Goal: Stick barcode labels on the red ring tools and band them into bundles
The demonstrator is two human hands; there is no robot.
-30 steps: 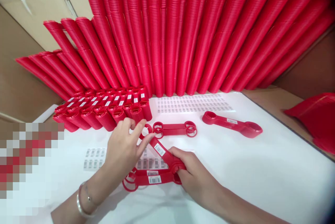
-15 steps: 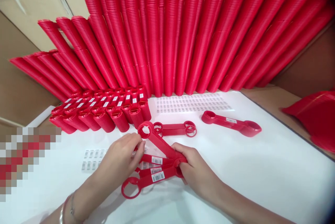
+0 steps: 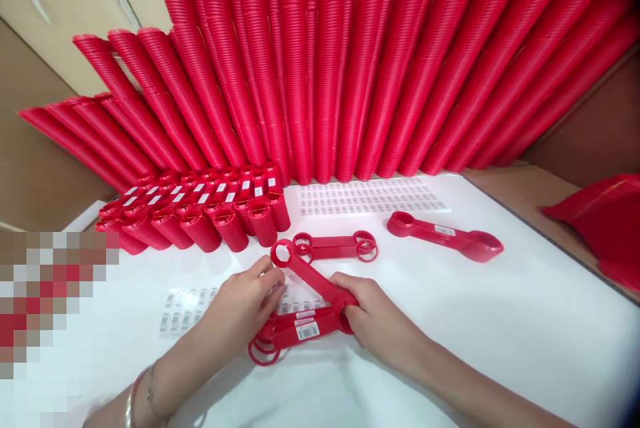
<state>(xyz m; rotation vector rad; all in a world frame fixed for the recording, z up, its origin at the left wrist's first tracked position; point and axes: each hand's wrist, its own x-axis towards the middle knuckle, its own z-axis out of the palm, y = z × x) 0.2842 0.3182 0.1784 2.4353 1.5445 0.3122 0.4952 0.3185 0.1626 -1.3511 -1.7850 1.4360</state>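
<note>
My right hand [image 3: 373, 311] grips several red plastic pieces [image 3: 310, 273] by their gathered ends. Each is a flat bar with rings at its ends. They are fanned out: one bar points up and left, and the lower ones lie close together, with white barcode labels [image 3: 307, 330] on them. My left hand [image 3: 250, 301] is at the fan's far ends, between the upper ring and the lower bars. Its fingers are bent together; what they pinch, if anything, is hidden. Behind the fan, another red ringed piece [image 3: 333, 247] lies on the white table [image 3: 450, 361].
Tall stacks of red pieces [image 3: 330, 81] line the back. Short labelled bundles [image 3: 200, 215] stand at left. Barcode sheets lie at the back [image 3: 373, 197] and under my left hand [image 3: 183, 311]. A labelled stack [image 3: 445, 233] rests at right, near more red pieces [image 3: 605, 228] beyond the table edge.
The lower labelled bars have come closer together, narrowing the fan. My left hand has shifted slightly right and down, while my right hand keeps its grip.
</note>
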